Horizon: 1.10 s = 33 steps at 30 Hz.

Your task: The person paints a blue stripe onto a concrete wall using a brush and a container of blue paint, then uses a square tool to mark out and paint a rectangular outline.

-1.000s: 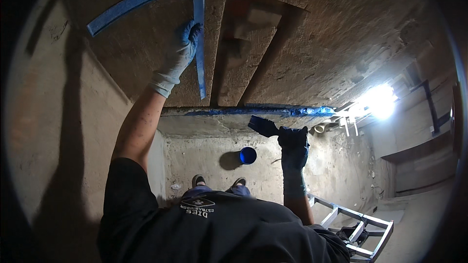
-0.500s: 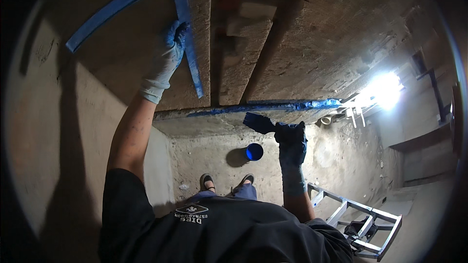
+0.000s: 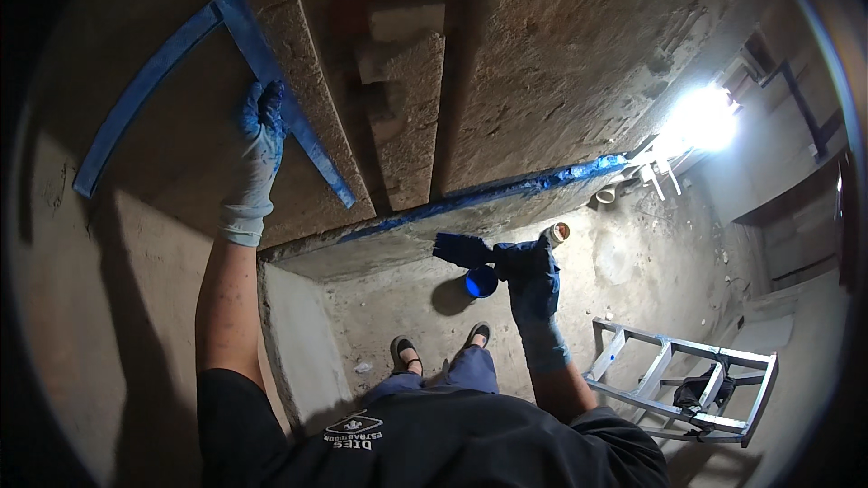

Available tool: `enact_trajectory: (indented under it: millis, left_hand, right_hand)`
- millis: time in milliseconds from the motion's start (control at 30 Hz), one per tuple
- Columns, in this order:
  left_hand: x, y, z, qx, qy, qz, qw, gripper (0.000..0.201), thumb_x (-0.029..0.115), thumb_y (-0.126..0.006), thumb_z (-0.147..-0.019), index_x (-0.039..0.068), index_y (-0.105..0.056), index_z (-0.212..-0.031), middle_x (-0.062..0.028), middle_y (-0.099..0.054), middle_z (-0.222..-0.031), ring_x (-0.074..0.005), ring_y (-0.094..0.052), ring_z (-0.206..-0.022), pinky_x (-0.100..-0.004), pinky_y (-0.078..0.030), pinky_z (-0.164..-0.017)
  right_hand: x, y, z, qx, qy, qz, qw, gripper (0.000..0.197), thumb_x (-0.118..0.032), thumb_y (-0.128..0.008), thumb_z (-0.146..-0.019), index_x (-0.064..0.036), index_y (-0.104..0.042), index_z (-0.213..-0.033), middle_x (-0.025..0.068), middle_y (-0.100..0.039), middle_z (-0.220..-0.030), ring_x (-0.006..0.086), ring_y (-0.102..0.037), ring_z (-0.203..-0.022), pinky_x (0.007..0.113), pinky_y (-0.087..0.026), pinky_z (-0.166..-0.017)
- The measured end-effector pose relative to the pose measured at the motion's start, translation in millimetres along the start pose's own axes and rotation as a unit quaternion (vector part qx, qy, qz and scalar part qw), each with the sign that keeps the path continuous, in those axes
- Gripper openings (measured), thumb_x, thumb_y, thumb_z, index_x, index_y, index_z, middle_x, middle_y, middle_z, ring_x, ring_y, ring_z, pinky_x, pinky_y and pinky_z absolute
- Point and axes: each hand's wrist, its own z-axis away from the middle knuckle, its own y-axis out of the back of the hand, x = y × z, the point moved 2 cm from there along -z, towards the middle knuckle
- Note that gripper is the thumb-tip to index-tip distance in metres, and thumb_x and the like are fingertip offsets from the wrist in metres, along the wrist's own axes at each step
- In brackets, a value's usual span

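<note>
Paint, blue and wet-looking, marked the surface you worked on: a blue strip [image 3: 289,117] ran diagonally from about 11 o'clock down toward the centre, and your left hand [image 3: 258,149], in a pale glove stained blue at the fingertips, lay flat against the rough concrete right beside that strip, fingers stretched out and close together, gripping nothing. A second blue band [image 3: 136,99] curved away from the strip's upper end toward 9 o'clock.

Your right hand [image 3: 529,271], in a blue-smeared glove, sat just right of centre, toward 4 o'clock, with its fingers curled tight around the handle of a wide paintbrush [image 3: 463,250]. The brush's dark, paint-loaded head pointed left, just below a long painted blue edge [image 3: 506,190] that ran from the centre up toward 2 o'clock along the lip of a concrete ledge. Whether the bristles touched that edge, you could not have told from this view.

Directly under the brush, far below on the floor, stood a small round blue paint pot [image 3: 481,282]. Your two feet in sandals [image 3: 407,354] showed beneath it, toward 6 o'clock. Further out, at 4 o'clock, a metal stepladder [image 3: 678,380] lay with a dark cloth [image 3: 698,390] draped on it. At 2 o'clock a bright lamp [image 3: 701,117] glared against the wall.
</note>
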Motion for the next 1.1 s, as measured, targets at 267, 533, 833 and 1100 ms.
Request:
enact_trajectory:
  millis: [267, 533, 833, 1100]
  left_hand:
    - [60, 13, -20, -0.016, 0.006, -0.079, 0.997, 0.016, 0.007, -0.056, -0.092, 0.001, -0.061, -0.106, -0.0120, -0.066, -0.093, -0.0220, -0.065, -0.085, -0.0307, -0.051, -0.076]
    - [50, 13, -17, -0.006, -0.085, -0.111, 0.990, 0.033, 0.002, -0.060, -0.088, 0.001, -0.051, -0.119, -0.0116, -0.063, -0.103, -0.0205, -0.062, -0.091, -0.0308, -0.051, -0.078]
    - [41, 7, -8, 0.052, -0.051, -0.048, 0.996, 0.037, 0.007, -0.069, -0.081, 0.003, -0.054, -0.115, -0.0152, -0.064, -0.093, -0.0263, -0.065, -0.076, -0.0349, -0.054, -0.064]
    - [44, 10, -16, 0.016, -0.077, -0.070, 0.994, 0.042, 0.006, -0.068, -0.081, 0.003, -0.052, -0.119, -0.0136, -0.064, -0.095, -0.0231, -0.066, -0.075, -0.0334, -0.056, -0.064]
  right_hand:
    - [14, 21, -10, -0.056, 0.010, -0.082, 0.995, 0.049, -0.038, -0.032, -0.101, -0.0002, -0.059, -0.083, 0.0171, -0.066, -0.087, 0.0249, -0.062, -0.074, 0.036, -0.050, -0.069]
    - [10, 3, -36, 0.032, -0.074, -0.055, 0.995, 0.042, -0.036, -0.039, -0.099, -0.0168, -0.037, -0.062, -0.0006, -0.032, -0.056, 0.0155, -0.036, -0.055, 0.029, -0.032, -0.048]
    - [38, -30, -76, 0.131, -0.140, 0.018, 0.981, 0.040, -0.036, -0.035, -0.100, -0.0180, -0.039, -0.065, -0.0009, -0.035, -0.057, 0.0133, -0.037, -0.046, 0.025, -0.035, -0.042]
    - [63, -34, -90, 0.074, -0.156, 0.061, 0.983, 0.040, -0.037, -0.036, -0.100, -0.0163, -0.040, -0.066, 0.0000, -0.037, -0.058, 0.0155, -0.039, -0.051, 0.028, -0.035, -0.047]
